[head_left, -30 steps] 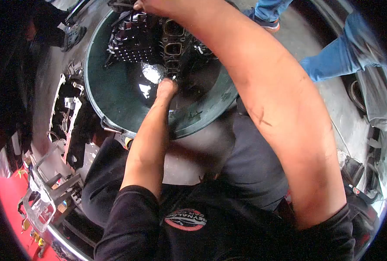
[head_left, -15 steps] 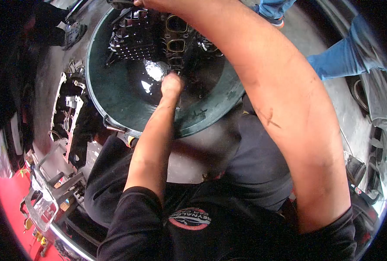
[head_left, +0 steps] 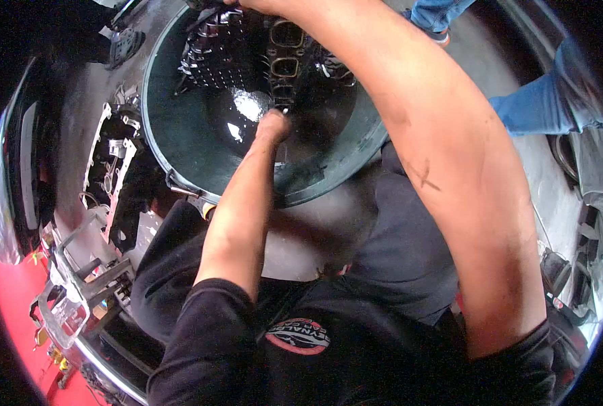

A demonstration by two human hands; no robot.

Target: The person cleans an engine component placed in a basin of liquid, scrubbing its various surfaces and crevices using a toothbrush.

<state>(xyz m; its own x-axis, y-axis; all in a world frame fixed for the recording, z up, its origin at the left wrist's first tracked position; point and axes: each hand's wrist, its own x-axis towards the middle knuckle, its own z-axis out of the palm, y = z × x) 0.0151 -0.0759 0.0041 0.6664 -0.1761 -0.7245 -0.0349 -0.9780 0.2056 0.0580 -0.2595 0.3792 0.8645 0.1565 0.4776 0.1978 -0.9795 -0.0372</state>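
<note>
A dark, wet engine part with a row of roughly rectangular ports [head_left: 286,66] rests in a large green round tub [head_left: 154,128]. My left hand [head_left: 273,127] is closed at the near end of this part. A small bright spot shows at its fingers, but what they grip is hidden. My right arm reaches across to the top of the view. There my right hand [head_left: 250,4] is mostly cut off by the frame edge, beside a dark object [head_left: 206,3]. A black studded part [head_left: 213,57] lies in the tub to the left of the ported part.
Shiny dark liquid [head_left: 247,105] lies in the tub's bottom. Metal engine parts, including a piston [head_left: 117,147], lie on the floor at left. A metal frame [head_left: 64,298] stands lower left. Another person's jeans-clad leg [head_left: 552,101] is at right, with a shoe [head_left: 439,35] near the top.
The view has shifted slightly, so the tub and parts appear a little to the right. My left hand stays closed at the ported part's near end and shows less blur.
</note>
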